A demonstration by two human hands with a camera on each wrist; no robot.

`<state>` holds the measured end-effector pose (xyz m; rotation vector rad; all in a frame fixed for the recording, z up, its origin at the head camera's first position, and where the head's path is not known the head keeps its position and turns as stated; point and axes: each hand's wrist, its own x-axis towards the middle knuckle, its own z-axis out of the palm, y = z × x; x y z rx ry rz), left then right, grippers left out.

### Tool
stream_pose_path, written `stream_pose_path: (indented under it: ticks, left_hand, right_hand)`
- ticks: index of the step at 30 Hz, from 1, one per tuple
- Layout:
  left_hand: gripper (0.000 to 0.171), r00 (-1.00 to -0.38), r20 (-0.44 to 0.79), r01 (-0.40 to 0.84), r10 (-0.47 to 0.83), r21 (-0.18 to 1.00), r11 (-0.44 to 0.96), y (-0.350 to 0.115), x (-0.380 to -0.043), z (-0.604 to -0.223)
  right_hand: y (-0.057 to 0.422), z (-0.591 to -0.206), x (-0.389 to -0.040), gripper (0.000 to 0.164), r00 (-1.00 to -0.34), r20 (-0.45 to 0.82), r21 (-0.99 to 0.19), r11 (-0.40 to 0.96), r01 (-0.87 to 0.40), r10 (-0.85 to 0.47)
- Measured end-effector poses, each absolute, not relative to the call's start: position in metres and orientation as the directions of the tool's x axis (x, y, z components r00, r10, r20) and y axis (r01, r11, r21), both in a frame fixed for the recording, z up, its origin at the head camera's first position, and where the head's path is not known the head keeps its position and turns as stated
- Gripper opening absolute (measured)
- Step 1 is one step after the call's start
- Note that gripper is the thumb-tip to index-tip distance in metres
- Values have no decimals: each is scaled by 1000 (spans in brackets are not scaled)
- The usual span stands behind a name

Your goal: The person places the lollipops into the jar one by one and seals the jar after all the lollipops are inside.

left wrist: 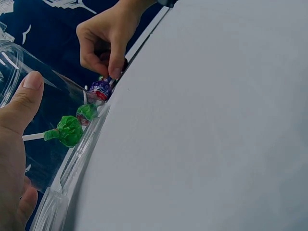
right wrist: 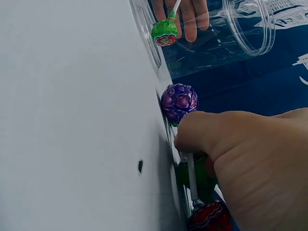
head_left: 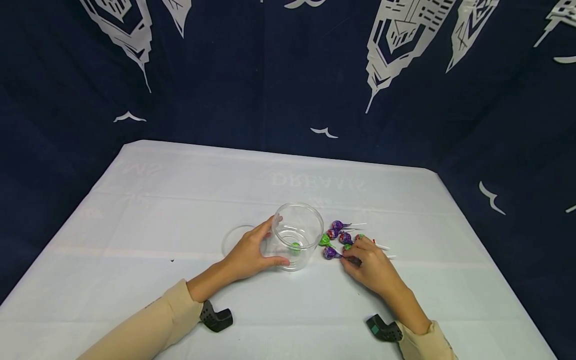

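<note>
Head view, worn above the work, showed me a clear, see-through jar [head_left: 310, 256] standing upright on a white-covered desk [head_left: 135, 235]. The jar was round and smooth-walled, with a ringed rim around its open top. One green lollipop [left wrist: 70, 131] was inside, low down; from the left wrist I made out its crinkled, bright green wrapper gathered tightly around a white stick.

My left hand [head_left: 254, 252] grasped the jar from its left side, thumb along the near wall and fingers reaching around the back. A clear round lid [head_left: 225, 241] lay on the desk, partly behind that hand.

My right hand [head_left: 370, 262], just to the right of the jar, pinched a purple lollipop [head_left: 330, 253] between thumb and fingers, close behind its round head. Its shiny wrapper was deep violet with paler round patches, and the head pointed toward the jar.

Other lollipops [head_left: 337, 225] lay in a loose cluster around those fingers, purple and green, several white sticks pointing right. From the right wrist I could also see a red-patterned wrapper [right wrist: 210, 219], partly hidden by the hand. Navy cloth [head_left: 261, 100] with white motifs hung beyond the desk.
</note>
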<state>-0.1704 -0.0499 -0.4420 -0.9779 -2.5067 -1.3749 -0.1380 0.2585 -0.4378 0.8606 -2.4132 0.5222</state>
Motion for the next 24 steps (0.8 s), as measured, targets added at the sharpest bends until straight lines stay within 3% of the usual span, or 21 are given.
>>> stream_pose_path:
  ticks: [6, 15, 24]
  left_hand:
    - [98, -781, 395, 592, 483, 713, 374, -50, -171, -442]
    - [98, -775, 408, 602, 483, 708, 368, -50, -171, -443]
    - [100, -776, 405, 601, 482, 708, 372, -50, -171, -443]
  right_hand:
    - [259, -436, -138, 6, -669, 580, -195, 719, -668, -465]
    - [258, -435, -137, 7, -665, 598, -246, 687, -684, -448]
    - [256, -435, -139, 11, -607, 678, -277, 622, -733, -414]
